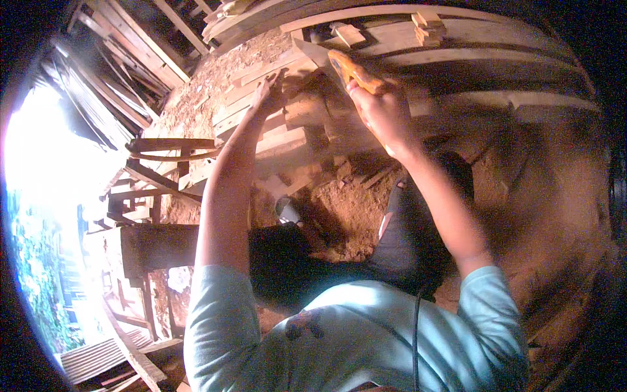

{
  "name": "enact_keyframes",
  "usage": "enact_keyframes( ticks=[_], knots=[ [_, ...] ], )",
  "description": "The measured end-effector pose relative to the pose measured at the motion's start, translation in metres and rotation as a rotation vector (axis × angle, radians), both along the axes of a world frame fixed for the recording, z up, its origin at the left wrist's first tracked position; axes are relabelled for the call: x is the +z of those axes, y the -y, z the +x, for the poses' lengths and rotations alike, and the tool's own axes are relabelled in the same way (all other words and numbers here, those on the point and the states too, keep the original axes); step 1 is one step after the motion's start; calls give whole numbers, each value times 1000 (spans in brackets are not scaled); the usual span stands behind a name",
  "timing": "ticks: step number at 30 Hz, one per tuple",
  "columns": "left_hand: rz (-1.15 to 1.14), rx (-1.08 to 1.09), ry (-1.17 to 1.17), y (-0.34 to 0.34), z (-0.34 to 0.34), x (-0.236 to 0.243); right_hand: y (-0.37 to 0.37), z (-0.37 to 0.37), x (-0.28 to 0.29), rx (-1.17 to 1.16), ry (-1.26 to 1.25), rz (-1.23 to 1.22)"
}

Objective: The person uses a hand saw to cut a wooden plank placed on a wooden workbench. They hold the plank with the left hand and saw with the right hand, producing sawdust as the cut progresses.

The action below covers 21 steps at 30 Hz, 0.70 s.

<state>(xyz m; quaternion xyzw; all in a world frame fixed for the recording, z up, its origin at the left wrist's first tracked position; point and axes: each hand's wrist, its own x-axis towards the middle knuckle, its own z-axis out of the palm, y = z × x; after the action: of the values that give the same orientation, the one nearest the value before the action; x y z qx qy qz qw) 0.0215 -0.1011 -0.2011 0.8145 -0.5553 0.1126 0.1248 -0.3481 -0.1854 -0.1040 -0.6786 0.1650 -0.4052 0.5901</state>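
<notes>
The orange-handled metal handsaw (356, 73) is gripped in the closed fingers of the right hand (380, 110) near pale flat wooden boards (281, 142), the hold of the left hand (269, 95) beside them cannot be told, and no finished cut can be confirmed through the blur.

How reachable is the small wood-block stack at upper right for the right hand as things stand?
Probably no: the right hand is wrapped around the orange-handled saw, so its grip isn't free. Otherwise, the way to the wood-block stack looks open.
</notes>
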Motion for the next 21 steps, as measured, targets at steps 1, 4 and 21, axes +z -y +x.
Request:
enact_keyframes(
  ticks=[1,4,21],
  knots=[
    [-9,-18,-180,3,0,3,0,-3,2,-31,3,-52],
    [-38,-67,-98,39,-34,2,13,-17,-13,-80,-28,-40],
    [-2,-170,26,15,6,-19,14,-22,-4,59,44,133]
  ],
)
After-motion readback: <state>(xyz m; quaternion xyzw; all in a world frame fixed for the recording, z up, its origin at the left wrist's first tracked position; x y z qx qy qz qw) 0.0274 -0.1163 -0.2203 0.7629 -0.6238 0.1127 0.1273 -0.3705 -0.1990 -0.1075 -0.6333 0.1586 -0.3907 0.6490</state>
